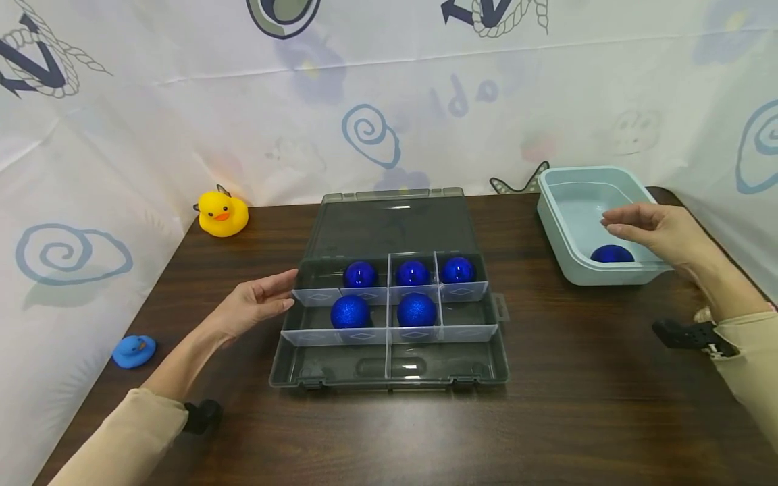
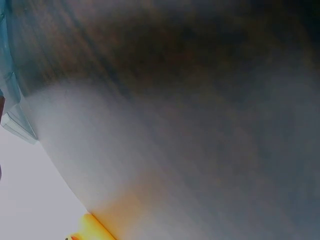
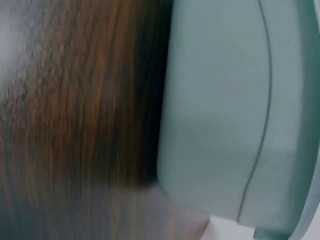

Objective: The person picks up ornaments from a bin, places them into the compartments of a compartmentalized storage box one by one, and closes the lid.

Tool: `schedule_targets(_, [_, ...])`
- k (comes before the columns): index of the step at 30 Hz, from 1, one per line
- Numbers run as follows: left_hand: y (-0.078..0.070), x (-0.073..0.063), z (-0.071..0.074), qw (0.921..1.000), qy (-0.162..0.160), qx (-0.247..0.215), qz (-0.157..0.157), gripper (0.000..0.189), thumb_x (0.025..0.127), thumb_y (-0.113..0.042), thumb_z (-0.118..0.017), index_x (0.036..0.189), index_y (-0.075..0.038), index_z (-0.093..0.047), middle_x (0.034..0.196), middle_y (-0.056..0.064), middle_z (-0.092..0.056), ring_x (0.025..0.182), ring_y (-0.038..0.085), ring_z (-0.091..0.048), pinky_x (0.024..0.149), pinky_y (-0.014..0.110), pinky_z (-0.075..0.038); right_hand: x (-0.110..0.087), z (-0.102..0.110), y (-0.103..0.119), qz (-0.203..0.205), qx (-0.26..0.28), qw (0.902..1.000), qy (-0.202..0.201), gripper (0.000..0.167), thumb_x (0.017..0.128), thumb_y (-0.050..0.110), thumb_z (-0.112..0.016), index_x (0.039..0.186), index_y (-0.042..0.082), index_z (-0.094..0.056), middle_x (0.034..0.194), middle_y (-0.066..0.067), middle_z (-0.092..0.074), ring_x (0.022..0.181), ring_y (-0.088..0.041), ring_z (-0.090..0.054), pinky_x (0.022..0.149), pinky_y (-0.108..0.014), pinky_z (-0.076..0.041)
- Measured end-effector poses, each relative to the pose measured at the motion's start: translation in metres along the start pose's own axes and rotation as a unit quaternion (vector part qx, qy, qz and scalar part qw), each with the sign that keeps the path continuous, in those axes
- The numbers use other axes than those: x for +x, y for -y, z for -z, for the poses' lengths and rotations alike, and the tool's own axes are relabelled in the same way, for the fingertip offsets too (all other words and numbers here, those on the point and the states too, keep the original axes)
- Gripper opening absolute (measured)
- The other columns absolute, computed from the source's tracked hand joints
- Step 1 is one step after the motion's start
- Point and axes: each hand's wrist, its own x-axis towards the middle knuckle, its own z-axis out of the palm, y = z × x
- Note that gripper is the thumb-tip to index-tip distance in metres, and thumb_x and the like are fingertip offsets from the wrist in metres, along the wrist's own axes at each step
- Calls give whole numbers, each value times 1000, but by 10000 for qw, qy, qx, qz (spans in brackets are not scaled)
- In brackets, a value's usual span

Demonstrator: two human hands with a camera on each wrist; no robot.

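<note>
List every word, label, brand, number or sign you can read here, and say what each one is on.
"lda" (uncertain): faint blue letters on the white printed backdrop, seemingly reversed.
Diamond-shaped marks on the clear dividers of the compartment box: too small to tell whether they hold any text.
No other words, brands or numbers can be read.

The near wall of the pale tub [image 1: 574, 272] hid part of the blue ball [image 1: 612, 254] by my right hand [image 1: 659, 233]. Whether my left hand [image 1: 255, 302] touched the box [image 1: 340, 366], I couldn't tell. My left wrist's view blurred the table [image 2: 210, 160] and cut off the yellow duck [image 2: 95, 230].
</note>
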Motion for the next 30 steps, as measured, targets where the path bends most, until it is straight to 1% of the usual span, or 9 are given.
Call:
schedule_targets(5, [0,0,0,10000,-1,-4,-11,66,92,-14,-60,147,0,-27,153,20,-24,135,36,-32,97,26,-42,4,9,-10,20,-409,9967,705,40,92,23,-62,121,-4,-57,92,35,-58,86,18,-50,70,-3,-41])
schedule_targets(8, [-1,-1,-1,10000,-13,1,-8,65,92,-14,-60,147,0,-27,153,20,-24,135,37,-33,97,27,-42,7,12,-12,-50,-690,9922,1038,41,90,21,-64,121,-4,-56,94,29,-60,85,17,-50,70,-6,-42])
schedule_targets(12, [-1,-1,-2,10000,-34,40,19,66,93,-16,-60,147,0,-26,153,20,-24,135,37,-32,98,28,-42,12,14,-13,-165,-999,9840,1469,44,90,22,-64,123,-5,-55,110,-1,-67,86,16,-48,71,-11,-44])
schedule_targets(14, [-1,-1,-3,10000,-39,47,24,66,93,-15,-60,147,0,-26,153,20,-24,135,37,-32,98,28,-41,15,14,-12,-164,-1160,9794,1643,45,90,22,-65,124,-6,-54,118,-17,-63,90,11,-47,79,-21,-45])
schedule_targets(15, [-1,-1,-3,10000,-45,50,28,66,93,-15,-60,147,0,-26,153,20,-24,135,37,-32,98,28,-42,16,13,-13,-134,-1243,9770,1726,45,90,22,-65,124,-7,-54,120,-23,-60,91,8,-48,81,-25,-45])
schedule_targets(18, [-1,-1,-3,10000,-53,49,38,66,93,-15,-59,147,0,-26,153,20,-24,135,37,-32,98,28,-42,19,12,-13,-88,-1432,9714,1890,47,89,22,-65,124,-8,-54,123,-27,-57,97,-3,-48,86,-39,-42])
schedule_targets(20, [0,-1,-2,10000,-60,67,42,66,93,-15,-60,147,0,-26,153,20,-24,135,37,-33,98,27,-42,21,11,-13,-80,-1531,9695,1913,47,89,23,-66,124,-7,-55,121,-26,-58,97,-6,-48,85,-37,-41])
schedule_targets(25, [0,-1,-2,10000,-49,59,12,65,93,-15,-60,147,0,-26,153,20,-24,134,37,-33,98,27,-42,21,10,-13,31,-1568,9681,1954,45,88,21,-66,121,-8,-57,118,-24,-62,91,4,-47,74,-15,-40])
schedule_targets(30, [-1,-1,-1,10000,-45,59,14,65,93,-15,-60,147,-1,-27,153,20,-24,134,37,-33,98,28,-41,20,7,-11,256,-1585,9685,1902,41,88,16,-66,119,-8,-59,112,-21,-65,85,7,-47,69,-12,-41])
